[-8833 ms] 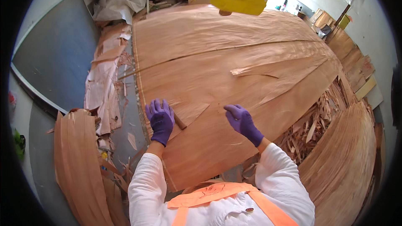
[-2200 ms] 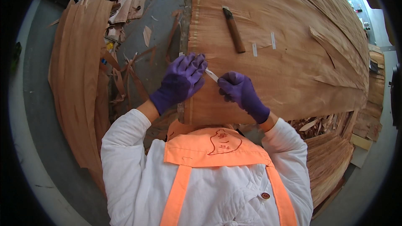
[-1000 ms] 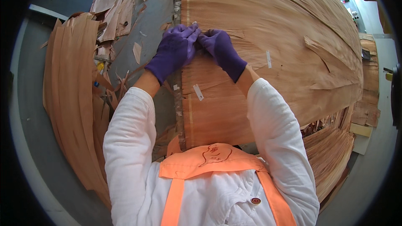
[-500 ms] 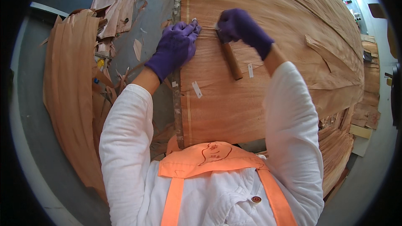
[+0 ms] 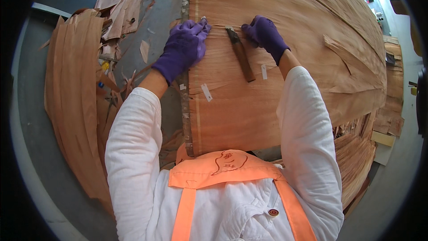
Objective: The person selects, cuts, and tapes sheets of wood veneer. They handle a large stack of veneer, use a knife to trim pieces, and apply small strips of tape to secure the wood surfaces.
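Note:
A reddish-brown wood veneer sheet (image 5: 232, 120) lies in front of me. My left hand (image 5: 185, 44), in a purple glove, rests at its left edge with the fingers closed. A bit of white shows at the fingertips; what it belongs to is hidden. On the sheet lies a hand tool with a wooden handle (image 5: 243, 64) and a dark, flat upper end, a small pale piece (image 5: 229, 27) beside its tip. My right hand (image 5: 265, 35), also purple-gloved, is curled closed just right of the tool, apart from it. Its palm and fingertips are mostly hidden.
Two white tape strips (image 5: 206, 92) (image 5: 264, 72) lie on the sheet. A torn veneer flap (image 5: 341, 51) lifts at the right. Stacked veneer (image 5: 73, 102) and scraps (image 5: 127, 9) lie to the left. More veneer (image 5: 356, 158) sits at the lower right.
My right hand has come away from the wooden-handled tool and moved right, leaving it lying on the veneer. My left hand stays at the edge, nearly still.

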`<state>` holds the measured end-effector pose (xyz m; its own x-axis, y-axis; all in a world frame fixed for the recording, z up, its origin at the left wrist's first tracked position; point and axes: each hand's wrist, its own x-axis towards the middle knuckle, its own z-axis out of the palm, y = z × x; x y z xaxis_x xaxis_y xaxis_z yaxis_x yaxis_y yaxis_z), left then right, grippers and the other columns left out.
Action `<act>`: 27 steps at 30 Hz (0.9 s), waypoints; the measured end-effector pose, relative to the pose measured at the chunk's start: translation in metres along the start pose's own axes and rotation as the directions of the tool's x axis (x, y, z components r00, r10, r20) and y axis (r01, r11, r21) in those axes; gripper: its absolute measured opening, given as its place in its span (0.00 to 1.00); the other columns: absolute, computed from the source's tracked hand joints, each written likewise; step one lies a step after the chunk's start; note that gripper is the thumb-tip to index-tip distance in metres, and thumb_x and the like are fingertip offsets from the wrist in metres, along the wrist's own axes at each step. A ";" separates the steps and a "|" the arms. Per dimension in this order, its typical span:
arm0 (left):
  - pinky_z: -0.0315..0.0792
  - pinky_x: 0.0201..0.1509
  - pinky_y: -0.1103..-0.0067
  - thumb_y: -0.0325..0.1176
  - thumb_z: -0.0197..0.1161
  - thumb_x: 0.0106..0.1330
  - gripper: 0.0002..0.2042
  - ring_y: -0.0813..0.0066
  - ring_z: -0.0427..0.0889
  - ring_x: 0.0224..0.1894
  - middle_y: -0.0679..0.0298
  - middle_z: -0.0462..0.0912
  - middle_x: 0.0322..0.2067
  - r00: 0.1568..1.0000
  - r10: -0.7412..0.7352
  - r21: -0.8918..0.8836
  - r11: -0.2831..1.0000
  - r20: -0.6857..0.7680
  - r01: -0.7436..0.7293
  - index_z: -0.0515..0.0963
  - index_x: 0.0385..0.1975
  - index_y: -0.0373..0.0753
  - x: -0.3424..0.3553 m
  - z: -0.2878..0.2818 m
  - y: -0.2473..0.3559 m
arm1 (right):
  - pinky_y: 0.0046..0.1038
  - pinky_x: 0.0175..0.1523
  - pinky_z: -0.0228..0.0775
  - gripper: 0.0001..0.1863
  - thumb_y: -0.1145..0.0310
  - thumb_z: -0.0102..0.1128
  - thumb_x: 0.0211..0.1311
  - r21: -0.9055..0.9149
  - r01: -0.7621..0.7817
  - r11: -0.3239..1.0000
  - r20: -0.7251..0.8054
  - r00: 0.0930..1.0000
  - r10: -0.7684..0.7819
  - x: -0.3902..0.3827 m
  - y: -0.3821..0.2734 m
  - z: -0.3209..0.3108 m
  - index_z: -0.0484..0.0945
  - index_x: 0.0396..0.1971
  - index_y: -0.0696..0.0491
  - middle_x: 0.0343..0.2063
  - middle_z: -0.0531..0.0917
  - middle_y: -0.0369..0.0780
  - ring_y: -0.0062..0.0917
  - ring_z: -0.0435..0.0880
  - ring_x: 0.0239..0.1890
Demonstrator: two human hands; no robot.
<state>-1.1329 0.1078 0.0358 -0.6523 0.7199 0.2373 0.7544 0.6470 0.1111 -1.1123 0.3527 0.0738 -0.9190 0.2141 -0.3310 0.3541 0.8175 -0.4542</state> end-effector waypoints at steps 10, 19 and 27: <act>0.65 0.53 0.67 0.32 0.53 0.50 0.23 0.65 0.70 0.50 0.63 0.72 0.54 1.000 0.016 -0.031 0.999 -0.024 -0.016 0.74 0.50 0.43 0.003 0.001 0.005 | 0.39 0.33 0.71 0.18 0.50 0.58 0.54 -0.204 0.167 0.965 -0.216 0.954 -0.210 -0.079 -0.001 0.016 0.74 0.32 0.51 0.21 0.81 0.45 0.40 0.81 0.27; 0.61 0.59 0.64 0.34 0.53 0.56 0.21 0.57 0.67 0.57 0.57 0.70 0.55 0.998 0.039 -0.028 0.999 -0.041 -0.040 0.71 0.51 0.38 0.028 -0.010 0.026 | 0.37 0.39 0.73 0.16 0.64 0.53 0.52 0.362 0.175 0.915 0.038 0.978 -0.203 -0.103 0.020 -0.012 0.72 0.38 0.59 0.28 0.80 0.51 0.40 0.81 0.32; 0.55 0.62 0.62 0.44 0.55 0.60 0.20 0.55 0.65 0.59 0.56 0.73 0.52 0.993 0.082 0.181 0.979 0.081 -0.096 0.74 0.48 0.40 0.049 -0.012 0.116 | 0.30 0.31 0.74 0.10 0.66 0.56 0.58 0.988 -0.041 -0.147 0.008 0.975 -0.220 -0.182 0.185 -0.091 0.70 0.38 0.52 0.19 0.69 0.32 0.18 0.72 0.21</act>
<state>-1.0768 0.2153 0.0716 -0.5917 0.7886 0.1672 0.7877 0.6097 -0.0884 -0.8951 0.5134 0.1249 -0.9731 0.0244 -0.2292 0.1571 -0.6575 -0.7369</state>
